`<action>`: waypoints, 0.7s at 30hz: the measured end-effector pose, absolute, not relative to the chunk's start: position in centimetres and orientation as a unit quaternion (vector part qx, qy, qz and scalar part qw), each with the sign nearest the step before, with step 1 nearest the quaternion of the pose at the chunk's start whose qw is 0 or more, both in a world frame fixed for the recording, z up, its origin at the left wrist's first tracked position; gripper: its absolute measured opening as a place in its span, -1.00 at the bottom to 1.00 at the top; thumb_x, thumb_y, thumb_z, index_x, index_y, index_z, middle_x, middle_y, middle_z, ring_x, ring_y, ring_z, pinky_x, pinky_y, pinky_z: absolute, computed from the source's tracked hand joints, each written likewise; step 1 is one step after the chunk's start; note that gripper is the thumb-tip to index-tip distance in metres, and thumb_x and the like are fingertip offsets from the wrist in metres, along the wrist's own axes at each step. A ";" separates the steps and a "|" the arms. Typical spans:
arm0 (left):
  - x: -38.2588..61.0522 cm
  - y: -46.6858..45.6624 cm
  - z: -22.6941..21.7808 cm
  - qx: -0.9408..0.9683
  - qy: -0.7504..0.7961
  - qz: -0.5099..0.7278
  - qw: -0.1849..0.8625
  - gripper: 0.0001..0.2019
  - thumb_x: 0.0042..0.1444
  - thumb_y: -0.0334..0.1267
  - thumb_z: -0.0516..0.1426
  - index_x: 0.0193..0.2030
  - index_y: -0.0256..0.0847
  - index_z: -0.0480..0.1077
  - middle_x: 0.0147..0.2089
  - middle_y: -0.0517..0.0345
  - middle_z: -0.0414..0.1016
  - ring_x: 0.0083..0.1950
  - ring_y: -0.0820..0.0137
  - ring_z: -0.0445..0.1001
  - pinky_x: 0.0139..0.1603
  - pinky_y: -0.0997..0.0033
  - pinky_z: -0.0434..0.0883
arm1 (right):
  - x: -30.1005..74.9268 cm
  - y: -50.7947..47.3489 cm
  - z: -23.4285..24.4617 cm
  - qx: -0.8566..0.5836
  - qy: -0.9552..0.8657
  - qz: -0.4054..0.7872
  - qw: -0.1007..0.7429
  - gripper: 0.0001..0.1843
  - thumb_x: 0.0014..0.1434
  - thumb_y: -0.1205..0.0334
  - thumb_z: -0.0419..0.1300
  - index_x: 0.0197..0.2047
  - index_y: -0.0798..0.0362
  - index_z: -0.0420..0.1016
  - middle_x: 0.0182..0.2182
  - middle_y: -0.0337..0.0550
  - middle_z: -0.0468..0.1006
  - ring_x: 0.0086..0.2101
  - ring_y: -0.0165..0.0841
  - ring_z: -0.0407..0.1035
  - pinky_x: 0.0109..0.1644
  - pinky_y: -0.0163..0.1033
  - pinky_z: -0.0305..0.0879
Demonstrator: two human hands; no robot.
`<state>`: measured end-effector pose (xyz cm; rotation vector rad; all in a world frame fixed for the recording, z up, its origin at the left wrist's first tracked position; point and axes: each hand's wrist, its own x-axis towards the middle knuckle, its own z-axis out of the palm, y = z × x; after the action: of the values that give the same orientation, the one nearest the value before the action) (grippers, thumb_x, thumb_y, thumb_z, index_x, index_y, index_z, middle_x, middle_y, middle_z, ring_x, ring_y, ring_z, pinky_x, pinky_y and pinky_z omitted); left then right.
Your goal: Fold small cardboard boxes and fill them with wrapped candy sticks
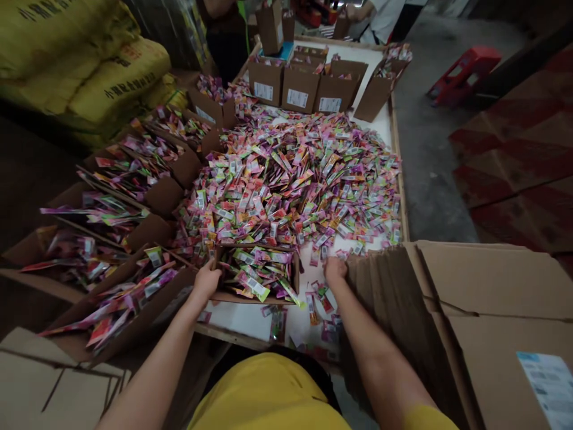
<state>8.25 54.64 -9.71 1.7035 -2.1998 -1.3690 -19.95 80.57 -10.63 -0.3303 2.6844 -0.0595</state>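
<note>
An open cardboard box (244,300) packed with small colourful sachets (257,272) stands at the near edge of the table. At its left side, my left hand (208,282) is closed on the box's wall. My right hand (335,270) is apart from the box, just to its right, above the white tabletop (307,272). Its fingers look curled, and anything inside them is hidden. Loose sachets (320,298) lie between that hand and the box. Beyond both hands spreads a large heap of the same sachets (290,173).
Filled boxes (147,292) line the left side, and more boxes (298,89) stand at the back. Flattened cardboard (492,280) is stacked at right. Yellow sacks (120,77) are piled at far left. A red stool (465,74) sits on the floor. Other people (380,18) are behind the table.
</note>
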 end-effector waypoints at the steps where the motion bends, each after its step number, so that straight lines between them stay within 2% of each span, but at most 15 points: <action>1: 8.2 54.7 -9.6 0.551 -0.708 -0.442 0.024 -0.60 -0.16 -0.27 0.00 -0.17 -0.25 0.48 -0.35 0.10 0.52 -0.28 0.27 0.45 -0.32 0.44 0.33 | -20.0 80.4 -10.3 -0.136 0.967 -0.022 0.214 -0.67 0.26 0.05 0.15 -0.10 0.14 0.50 -0.09 0.00 0.54 -0.06 -0.24 0.42 0.03 -0.09 0.32; 5: 8.1 54.9 -9.1 0.552 -0.706 -0.442 0.030 -0.58 -0.17 -0.29 0.00 -0.15 -0.25 0.48 -0.34 0.10 0.53 -0.26 0.26 0.46 -0.31 0.44 0.32 | -19.7 81.1 -9.1 -0.179 0.961 -0.026 0.208 -0.71 0.28 0.10 0.07 -0.09 0.04 0.53 -0.11 0.02 0.57 -0.07 -0.23 0.44 -0.06 -0.21 0.28; 7: 8.1 55.0 -8.9 0.553 -0.706 -0.442 0.030 -0.57 -0.16 -0.29 0.00 -0.13 -0.25 0.48 -0.33 0.09 0.54 -0.25 0.25 0.47 -0.32 0.43 0.32 | -18.0 82.2 -9.5 -0.169 0.961 -0.015 0.220 -0.71 0.25 0.11 0.08 -0.09 0.06 0.53 -0.16 0.06 0.58 -0.13 -0.21 0.47 -0.12 -0.21 0.30; 9: 8.0 55.1 -8.7 0.554 -0.706 -0.440 0.030 -0.58 -0.15 -0.29 0.01 -0.13 -0.25 0.49 -0.31 0.06 0.56 -0.23 0.23 0.48 -0.31 0.42 0.32 | -15.3 83.7 -10.7 -0.143 0.962 0.005 0.231 -0.67 0.18 0.07 0.17 -0.12 0.13 0.53 -0.15 0.17 0.56 -0.10 -0.10 0.45 -0.13 -0.15 0.32; 12: 8.1 55.2 -8.7 0.554 -0.706 -0.439 0.035 -0.60 -0.14 -0.30 0.01 -0.14 -0.25 0.49 -0.25 0.03 0.58 -0.17 0.22 0.49 -0.26 0.42 0.33 | -10.1 85.7 -13.2 -0.116 0.966 0.032 0.231 -0.52 0.07 0.05 0.28 -0.04 0.23 0.46 -0.01 0.36 0.46 0.01 0.07 0.37 -0.08 0.01 0.34; 14: 8.1 55.2 -8.8 0.554 -0.706 -0.440 0.037 -0.58 -0.13 -0.31 0.01 -0.11 -0.25 0.49 -0.22 0.01 0.59 -0.16 0.21 0.50 -0.25 0.41 0.35 | -7.1 86.7 -14.8 -0.133 0.963 0.027 0.234 -0.59 0.13 0.18 0.22 0.01 0.21 0.42 0.00 0.31 0.46 0.02 -0.01 0.38 -0.03 -0.03 0.33; 16: 8.1 55.1 -8.9 0.552 -0.705 -0.443 0.038 -0.55 -0.14 -0.31 0.01 -0.07 -0.26 0.49 -0.19 0.00 0.60 -0.15 0.20 0.51 -0.24 0.40 0.36 | -5.0 87.1 -15.9 -0.166 0.955 0.009 0.248 -0.72 0.20 0.35 0.07 -0.02 0.15 0.42 -0.07 0.16 0.53 -0.04 -0.16 0.42 -0.03 -0.16 0.32; 18: 8.1 55.1 -8.8 0.547 -0.708 -0.444 0.039 -0.54 -0.13 -0.31 0.01 -0.06 -0.26 0.49 -0.19 0.00 0.60 -0.15 0.20 0.51 -0.23 0.39 0.37 | -3.8 87.3 -16.2 -0.187 0.947 -0.004 0.262 -0.68 0.20 0.46 -0.05 -0.04 0.15 0.42 -0.16 0.09 0.56 -0.13 -0.22 0.46 -0.09 -0.22 0.32; 21: 7.9 55.2 -8.3 0.538 -0.715 -0.444 0.038 -0.56 -0.11 -0.31 0.00 -0.09 -0.26 0.51 -0.20 0.01 0.60 -0.15 0.20 0.51 -0.23 0.40 0.37 | -2.9 87.0 -15.7 -0.230 0.936 -0.022 0.265 -0.62 0.17 0.47 -0.08 0.00 0.20 0.39 -0.17 0.10 0.55 -0.16 -0.20 0.44 -0.10 -0.20 0.30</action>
<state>7.94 55.19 -8.32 1.6515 -2.1935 -1.3625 -2.92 87.00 -15.71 -0.6213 2.5285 -0.0597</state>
